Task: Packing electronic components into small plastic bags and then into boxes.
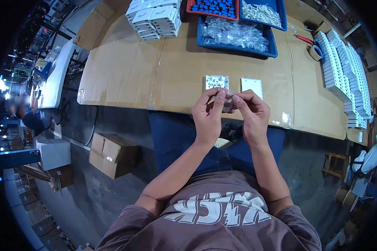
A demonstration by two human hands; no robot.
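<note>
Left hand [208, 113] and right hand [252, 113] raised together at the near edge of the cardboard-covered table [125, 71], fingertips of both pinched on one small clear plastic bag [224, 99] held between them, above the lap. Just beyond the hands, on the table: a white square plate with cutouts [216, 81], and beside it to the right a plain white plate [251, 85]. Farther back, a blue tray of clear bags [237, 35], stacked white boxes [155, 17]; rows of white boxes [337, 67] along the right edge. Cardboard carton [113, 154] on floor, left.
</note>
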